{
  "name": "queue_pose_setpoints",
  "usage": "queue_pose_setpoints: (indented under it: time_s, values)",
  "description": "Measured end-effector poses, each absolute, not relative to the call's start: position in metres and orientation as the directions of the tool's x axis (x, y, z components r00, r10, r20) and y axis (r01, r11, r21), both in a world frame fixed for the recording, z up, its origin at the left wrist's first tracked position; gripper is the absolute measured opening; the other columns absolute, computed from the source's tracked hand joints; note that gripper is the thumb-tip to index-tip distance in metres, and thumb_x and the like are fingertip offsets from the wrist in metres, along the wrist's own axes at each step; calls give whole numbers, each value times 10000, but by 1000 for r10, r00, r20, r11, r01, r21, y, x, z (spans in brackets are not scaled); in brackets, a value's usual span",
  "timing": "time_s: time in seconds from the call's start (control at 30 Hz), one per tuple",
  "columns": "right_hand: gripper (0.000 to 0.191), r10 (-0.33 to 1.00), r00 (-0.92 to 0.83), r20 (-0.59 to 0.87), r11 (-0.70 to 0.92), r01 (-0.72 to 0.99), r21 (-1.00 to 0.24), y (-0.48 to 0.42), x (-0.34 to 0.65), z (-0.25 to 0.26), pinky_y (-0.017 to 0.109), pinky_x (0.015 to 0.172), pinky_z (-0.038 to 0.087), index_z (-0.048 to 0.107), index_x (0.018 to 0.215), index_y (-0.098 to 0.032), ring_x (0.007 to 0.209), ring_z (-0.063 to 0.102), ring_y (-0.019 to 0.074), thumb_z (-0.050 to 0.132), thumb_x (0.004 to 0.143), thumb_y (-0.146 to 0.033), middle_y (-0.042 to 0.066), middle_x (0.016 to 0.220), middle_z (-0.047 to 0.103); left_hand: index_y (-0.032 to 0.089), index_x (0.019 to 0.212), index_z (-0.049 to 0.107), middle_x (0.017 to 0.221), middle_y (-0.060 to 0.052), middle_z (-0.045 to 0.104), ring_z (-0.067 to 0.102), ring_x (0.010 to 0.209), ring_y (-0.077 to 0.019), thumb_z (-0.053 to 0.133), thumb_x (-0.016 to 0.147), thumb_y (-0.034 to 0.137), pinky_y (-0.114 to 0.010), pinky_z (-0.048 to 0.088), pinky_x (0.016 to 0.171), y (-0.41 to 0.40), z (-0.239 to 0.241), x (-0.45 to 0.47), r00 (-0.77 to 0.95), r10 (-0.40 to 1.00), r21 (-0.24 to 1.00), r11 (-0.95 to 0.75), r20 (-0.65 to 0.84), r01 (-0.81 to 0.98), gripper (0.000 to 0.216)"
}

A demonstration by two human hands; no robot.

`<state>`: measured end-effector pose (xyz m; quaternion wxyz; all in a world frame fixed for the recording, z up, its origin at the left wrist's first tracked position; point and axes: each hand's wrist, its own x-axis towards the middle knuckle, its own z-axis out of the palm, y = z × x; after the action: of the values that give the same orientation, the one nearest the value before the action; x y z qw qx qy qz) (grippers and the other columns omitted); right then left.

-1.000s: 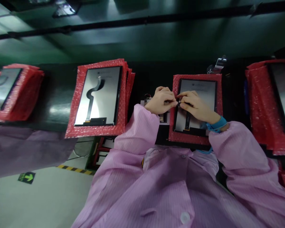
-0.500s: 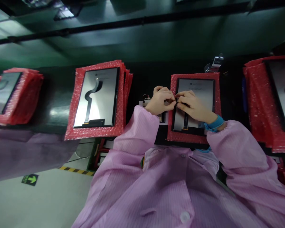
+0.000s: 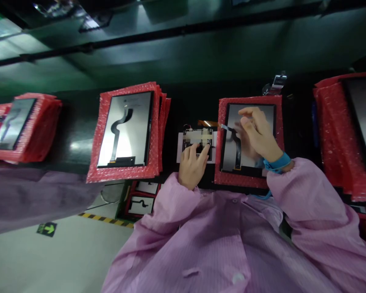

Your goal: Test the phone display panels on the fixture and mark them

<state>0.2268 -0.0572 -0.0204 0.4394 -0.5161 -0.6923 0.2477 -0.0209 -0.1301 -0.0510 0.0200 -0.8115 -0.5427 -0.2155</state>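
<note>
My left hand has its fingers spread, with the fingertips on a small circuit-board unit that lies on a white base. My right hand hovers over a display panel, its fingers loosely bent and apart, holding nothing that I can see. The panel lies silver back up on a red bubble-wrap sleeve. A black ribbon cable curves up from the panel's lower edge. Its pale end meets an orange flex strip, which reaches over above the board unit.
To the left, another display panel tops a stack of red bubble-wrap sleeves. More wrapped panels stand at far left and right. A metal clip-like piece lies behind my panel. A co-worker's sleeve enters at left.
My hands have come apart from the cable end. The left has moved down and left onto the board unit; the right has moved right, over the panel. The cable and orange strip now show.
</note>
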Motion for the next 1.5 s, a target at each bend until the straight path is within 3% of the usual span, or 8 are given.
queue_pose_setpoints:
  time_s: [0.5,0.7,0.8,0.97,1.1,1.23,1.37,1.5]
  values:
    - [269,910,177,375,256,472,-844,-68,249,-4,465,961,541,583,1152,-269,1111,632,241,479,1035,-487,80,1183,660,309,1298,709,1254,-144,688,663,997,-283,528,976,154,-443,582,842,-130,-53,-21,398,826,-35,-420,400,907,400]
    - [330,932,180,315,56,786,-616,-141,270,-13,537,931,492,601,1036,-216,929,602,286,486,989,-521,107,963,652,233,1406,625,1218,-139,712,678,1072,-261,476,998,102,-427,603,963,-139,-43,-11,426,743,193,-586,516,787,454]
    - [404,957,194,215,-39,822,-568,-181,265,-22,531,937,485,620,1075,-187,961,600,299,426,1004,-534,139,1035,678,187,1450,554,1171,-121,745,694,1083,-246,468,1017,117,-411,611,981,-145,-40,2,492,691,252,-682,529,687,448]
    - [570,935,340,99,-166,667,-727,-201,251,-28,586,1062,454,625,1241,-149,1183,572,353,511,923,-608,188,1207,676,153,1377,580,1161,-136,764,719,1051,-259,434,1046,175,-431,624,950,-149,-42,19,497,741,319,-654,452,685,363]
    - [606,885,453,-108,-260,289,-921,-198,251,-18,596,1121,446,619,1233,-199,1236,576,338,674,793,-612,156,1279,644,135,1328,603,1176,-149,761,710,1058,-281,440,1043,214,-456,615,952,-152,-40,20,453,792,420,-604,409,677,338]
    - [393,881,463,-98,-82,-55,-995,-200,239,15,518,1169,451,630,1191,-252,1281,604,274,676,862,-461,95,1326,639,150,1275,648,1172,-148,761,707,1068,-298,455,1063,389,-474,601,955,-147,-28,14,456,847,545,-527,272,652,373]
    - [403,942,292,165,154,60,-986,-199,206,51,452,1167,479,584,1327,-273,1326,587,230,656,940,-362,81,1388,613,202,1272,663,1174,-132,752,712,1085,-280,455,1042,569,-457,588,972,-124,-7,12,352,917,791,-352,186,500,480]
    - [438,930,-47,365,368,72,-927,-190,181,60,431,1197,455,561,1408,-275,1391,538,214,630,983,-360,69,1452,601,302,1516,483,1570,-74,541,519,1458,-272,484,995,666,-450,456,1194,-98,17,21,182,952,967,-252,244,23,636]
